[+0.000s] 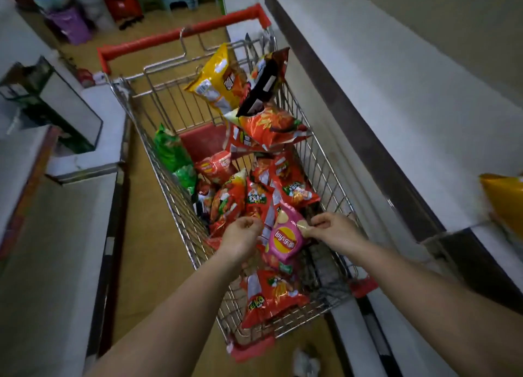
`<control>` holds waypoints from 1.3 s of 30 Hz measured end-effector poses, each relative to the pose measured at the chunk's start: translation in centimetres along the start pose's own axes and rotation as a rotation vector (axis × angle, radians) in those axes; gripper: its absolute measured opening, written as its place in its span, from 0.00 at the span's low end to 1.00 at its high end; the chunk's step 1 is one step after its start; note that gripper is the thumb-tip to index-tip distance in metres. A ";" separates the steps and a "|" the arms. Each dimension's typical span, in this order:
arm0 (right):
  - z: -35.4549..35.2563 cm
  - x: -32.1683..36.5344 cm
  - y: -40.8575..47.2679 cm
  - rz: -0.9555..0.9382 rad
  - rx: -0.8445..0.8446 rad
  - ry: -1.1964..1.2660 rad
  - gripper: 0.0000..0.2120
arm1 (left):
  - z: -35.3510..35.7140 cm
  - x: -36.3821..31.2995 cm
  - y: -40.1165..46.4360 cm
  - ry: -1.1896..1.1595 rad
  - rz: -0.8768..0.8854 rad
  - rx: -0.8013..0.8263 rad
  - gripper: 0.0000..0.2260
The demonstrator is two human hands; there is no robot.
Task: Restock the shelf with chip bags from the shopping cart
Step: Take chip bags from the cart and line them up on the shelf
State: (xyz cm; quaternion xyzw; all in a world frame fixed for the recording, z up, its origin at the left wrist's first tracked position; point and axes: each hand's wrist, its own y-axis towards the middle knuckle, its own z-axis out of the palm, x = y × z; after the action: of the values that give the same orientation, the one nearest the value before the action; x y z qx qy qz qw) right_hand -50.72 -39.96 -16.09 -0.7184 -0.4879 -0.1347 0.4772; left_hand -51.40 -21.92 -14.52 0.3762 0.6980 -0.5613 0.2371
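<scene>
Both my forearms are reaching into one shopping cart (317, 161), my right hand (334, 229) pinching the one pink chip bag (284, 236) lying between my hands, my left hand (240, 236) curling over the red bags (271, 297), its grip hidden, two green bags (172, 155) sitting beyond it.

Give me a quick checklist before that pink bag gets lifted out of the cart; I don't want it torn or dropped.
1. Right hand pinches the pink bag at its edge: ok.
2. Left hand on the pink bag: cannot tell, its fingers curl over the red bags.
3. Nothing lying on top of the pink bag: ok.
4. Space above the cart free: ok.
5. Room on the shelf at right: ok, only a yellow bag shows.
</scene>
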 end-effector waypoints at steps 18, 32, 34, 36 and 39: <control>8.2 -6.6 9.6 0.471 0.049 0.585 0.23 | 4.5 5.0 14.5 0.245 -0.163 0.192 0.19; 10.5 -6.9 12.7 0.362 -0.045 0.754 0.25 | 4.4 6.7 17.8 0.144 -0.222 0.299 0.30; 10.0 -6.2 12.7 0.332 -0.046 0.795 0.16 | 3.6 6.3 17.9 0.128 -0.209 0.274 0.30; 9.5 -5.5 12.8 0.310 -0.032 0.866 0.14 | 2.7 5.7 17.7 0.105 -0.185 0.296 0.33; 9.1 -4.1 12.5 0.284 0.002 0.927 0.13 | 1.3 5.0 17.3 0.065 -0.213 0.385 0.30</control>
State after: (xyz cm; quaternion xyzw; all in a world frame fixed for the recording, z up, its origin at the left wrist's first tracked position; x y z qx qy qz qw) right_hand -44.78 -35.72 -30.31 -0.6418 -0.1208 -0.3736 0.6587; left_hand -40.84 -20.40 -29.14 0.3565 0.6213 -0.6935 0.0774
